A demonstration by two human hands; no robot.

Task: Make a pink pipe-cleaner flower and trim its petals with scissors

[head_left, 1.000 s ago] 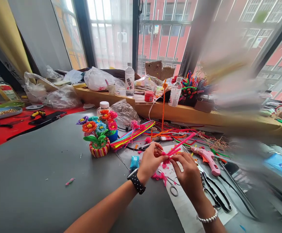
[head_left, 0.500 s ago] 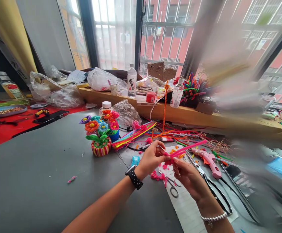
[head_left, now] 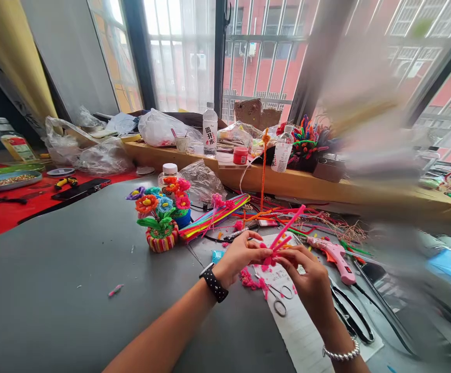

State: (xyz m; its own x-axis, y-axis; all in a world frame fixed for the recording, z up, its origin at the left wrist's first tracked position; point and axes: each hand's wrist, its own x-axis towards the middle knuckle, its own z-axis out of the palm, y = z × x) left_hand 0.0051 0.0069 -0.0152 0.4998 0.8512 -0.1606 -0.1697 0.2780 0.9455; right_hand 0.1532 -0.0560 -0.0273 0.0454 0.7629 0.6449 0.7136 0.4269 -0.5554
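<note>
The grey counter [head_left: 73, 248] spread across the lower left of the frame. Below centre, the left hand [head_left: 238, 259] and right hand [head_left: 311, 277] were equally near, a glue gun [head_left: 341, 263] to their right. Both grips pinched pink fuzzy stems [head_left: 287, 226], whose long ends slanted toward the upper right. Small scissors [head_left: 275, 298] lay between the forearms.

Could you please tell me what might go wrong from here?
The pink stems are pinched between the fingertips of the left hand and right hand, so they could slip. The small scissors lie close by and might catch a lowered finger. The pink glue gun lies beyond the right hand; if hot, which I cannot tell, it might burn.
</note>
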